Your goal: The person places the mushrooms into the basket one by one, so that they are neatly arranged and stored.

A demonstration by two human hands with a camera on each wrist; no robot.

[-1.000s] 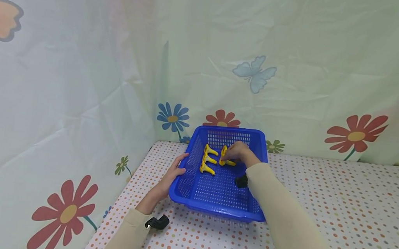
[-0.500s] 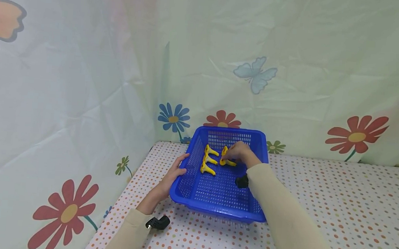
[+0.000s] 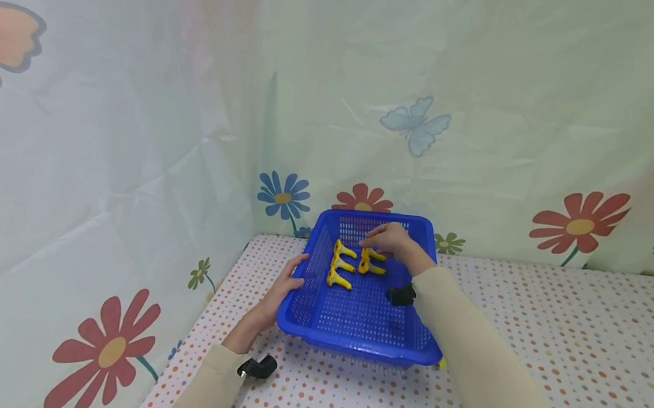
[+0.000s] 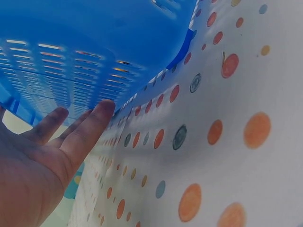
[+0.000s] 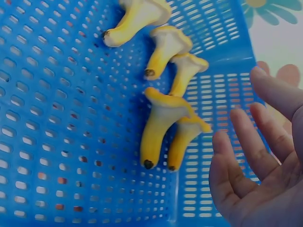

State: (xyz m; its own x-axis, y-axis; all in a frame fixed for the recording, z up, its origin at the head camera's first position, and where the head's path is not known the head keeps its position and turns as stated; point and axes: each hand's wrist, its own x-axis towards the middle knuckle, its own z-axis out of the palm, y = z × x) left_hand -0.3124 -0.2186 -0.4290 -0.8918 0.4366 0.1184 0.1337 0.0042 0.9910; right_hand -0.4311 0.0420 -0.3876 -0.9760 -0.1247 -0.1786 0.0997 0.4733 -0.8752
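Note:
Several yellow chanterelle mushrooms lie in a blue plastic basket (image 3: pixel 359 346). Three form a left column, with the middle mushroom (image 3: pixel 345 264) between the other two. Beside it is a pair: a near mushroom (image 3: pixel 374 268) and a far mushroom (image 5: pixel 189 142), their dark-tipped stems pointing right in the head view. My right hand (image 3: pixel 390 238) hovers over that pair, its fingers spread and holding nothing; in the right wrist view the hand (image 5: pixel 265 161) is apart from the mushrooms. With fingers extended, my left hand (image 3: pixel 281 290) touches the basket's left side from outside.
The basket stands on a dotted tablecloth (image 3: pixel 553 331) in front of a flowered cloth backdrop (image 3: pixel 484 114). A small yellow thing (image 3: pixel 442 363) peeks out beyond the basket's front right corner, mostly hidden by it and the right sleeve (image 3: pixel 477 350).
My right hand has let go of the mushroom in the right pair and risen off it, uncovering both. The left hand stays at the basket. A bit of yellow has appeared by the front right corner.

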